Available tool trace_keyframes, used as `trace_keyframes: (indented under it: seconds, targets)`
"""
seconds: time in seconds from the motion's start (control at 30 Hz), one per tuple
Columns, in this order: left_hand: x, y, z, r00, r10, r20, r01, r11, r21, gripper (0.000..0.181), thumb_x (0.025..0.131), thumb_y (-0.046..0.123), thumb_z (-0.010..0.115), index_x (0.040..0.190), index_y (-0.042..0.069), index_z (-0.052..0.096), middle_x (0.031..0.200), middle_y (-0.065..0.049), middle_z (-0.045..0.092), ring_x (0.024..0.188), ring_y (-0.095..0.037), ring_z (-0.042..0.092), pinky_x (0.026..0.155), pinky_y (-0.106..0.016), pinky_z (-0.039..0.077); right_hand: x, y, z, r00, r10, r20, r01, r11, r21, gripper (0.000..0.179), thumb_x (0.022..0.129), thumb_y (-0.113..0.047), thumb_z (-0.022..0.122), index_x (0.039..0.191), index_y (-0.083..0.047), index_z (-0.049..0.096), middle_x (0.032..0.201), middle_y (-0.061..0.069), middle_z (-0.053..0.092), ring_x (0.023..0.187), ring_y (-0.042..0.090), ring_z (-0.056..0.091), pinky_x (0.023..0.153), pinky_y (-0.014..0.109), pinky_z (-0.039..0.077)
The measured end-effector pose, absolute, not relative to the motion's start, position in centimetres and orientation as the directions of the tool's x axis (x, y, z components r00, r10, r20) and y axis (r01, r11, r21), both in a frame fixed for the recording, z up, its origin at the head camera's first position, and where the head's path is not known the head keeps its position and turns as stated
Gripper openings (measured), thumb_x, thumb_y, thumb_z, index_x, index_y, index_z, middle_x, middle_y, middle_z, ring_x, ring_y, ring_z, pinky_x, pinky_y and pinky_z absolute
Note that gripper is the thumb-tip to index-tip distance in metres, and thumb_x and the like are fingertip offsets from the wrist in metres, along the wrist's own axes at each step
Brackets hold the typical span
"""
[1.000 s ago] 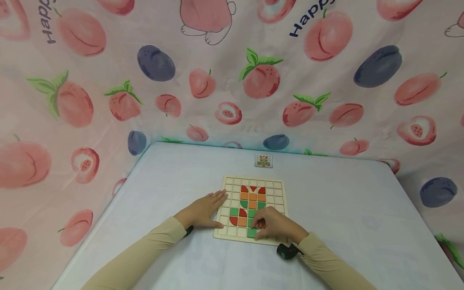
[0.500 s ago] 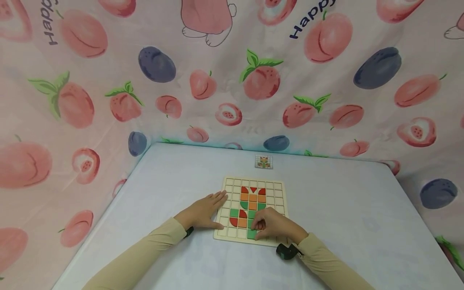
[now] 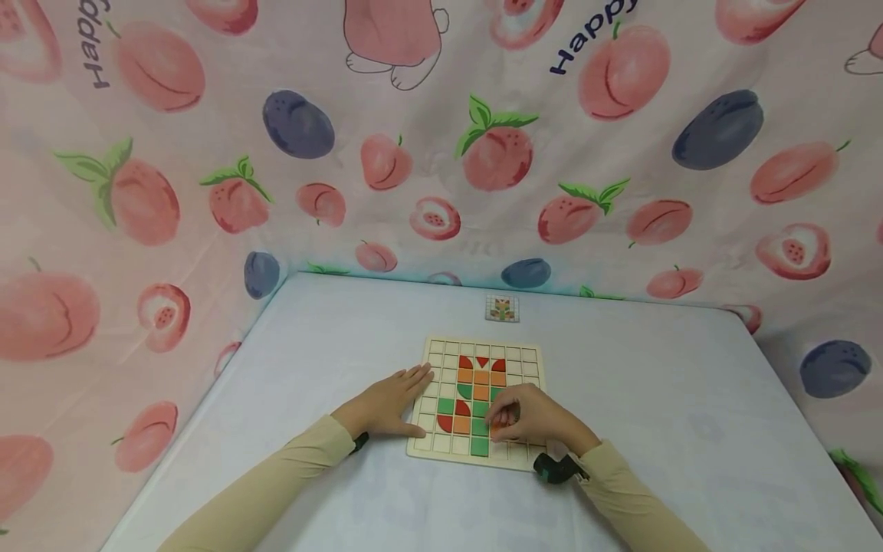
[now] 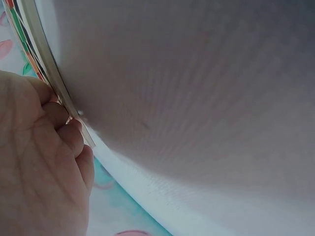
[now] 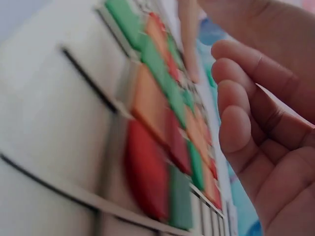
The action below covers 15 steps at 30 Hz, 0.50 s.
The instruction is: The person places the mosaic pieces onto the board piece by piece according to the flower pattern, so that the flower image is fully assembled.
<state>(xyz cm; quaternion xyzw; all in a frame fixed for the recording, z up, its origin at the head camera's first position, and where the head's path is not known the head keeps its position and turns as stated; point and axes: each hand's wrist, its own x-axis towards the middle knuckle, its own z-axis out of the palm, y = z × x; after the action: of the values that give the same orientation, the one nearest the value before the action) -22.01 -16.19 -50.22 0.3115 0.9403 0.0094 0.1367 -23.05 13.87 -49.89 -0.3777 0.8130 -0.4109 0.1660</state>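
Observation:
A pale square puzzle board [image 3: 441,441] marked with a grid lies on the white table. Red, orange and green pieces on it form a flower-like pattern; a green square [image 3: 479,446] is at its foot. My left hand [image 3: 388,402] rests with fingers spread on the board's left edge; in the left wrist view its fingertips touch that edge. Over the lower right part hovers my right hand [image 3: 538,415], fingers loosely curled, hiding pieces there. In the right wrist view nothing shows between its fingers, beside a red rounded piece [image 5: 146,172] and an orange square [image 5: 150,108] on the board.
A small pattern card [image 3: 502,307] with a similar flower lies behind the board. Black wrist cameras sit under both wrists, the right one [image 3: 554,468] near the board's front edge. A fruit-printed cloth [image 3: 441,169] hangs behind the table [image 3: 655,399].
My right hand has risen slightly and shifted right, away from the green stem pieces, uncovering more of the lowest green square. My left hand has stayed put on the board.

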Motion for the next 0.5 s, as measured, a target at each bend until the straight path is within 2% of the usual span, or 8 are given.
trace_keyframes:
  seconds: [0.2, 0.37, 0.5]
  targets:
    - [-22.1, -16.2, -50.2, -0.765, 0.592, -0.254, 0.584, 0.804, 0.113, 0.102, 0.081, 0.068, 0.053, 0.151, 0.007, 0.012, 0.16, -0.007, 0.011, 0.147, -0.022, 0.013, 0.119, -0.037, 0.02, -24.0, 15.6, -48.6, -0.698, -0.709, 0.102, -0.447, 0.319, -0.836, 0.025, 0.073, -0.011, 0.08, 0.094, -0.001, 0.072, 0.086, 0.015, 0.065, 0.071, 0.02, 0.058, 0.064, 0.022, 0.052]
    - [-21.9, -16.3, -50.1, -0.766, 0.592, -0.251, 0.58, 0.804, 0.127, 0.102, 0.081, 0.068, 0.054, 0.151, 0.006, 0.013, 0.159, -0.008, 0.012, 0.147, -0.022, 0.014, 0.119, -0.038, 0.021, -25.1, 17.1, -47.8, -0.702, -0.689, 0.182, -0.45, 0.23, -0.863, 0.029, 0.074, -0.003, 0.077, 0.1, 0.007, 0.068, 0.09, 0.024, 0.063, 0.072, 0.022, 0.058, 0.065, 0.025, 0.054]
    - [-21.8, -16.4, -50.1, -0.765, 0.593, -0.252, 0.578, 0.804, 0.139, 0.102, 0.08, 0.068, 0.054, 0.151, 0.006, 0.013, 0.159, -0.009, 0.012, 0.147, -0.022, 0.014, 0.119, -0.038, 0.021, -26.0, 18.4, -47.1, -0.714, -0.664, 0.225, -0.472, 0.218, -0.854, 0.029, 0.075, -0.002, 0.076, 0.102, 0.004, 0.068, 0.091, 0.019, 0.064, 0.074, 0.023, 0.058, 0.066, 0.027, 0.054]
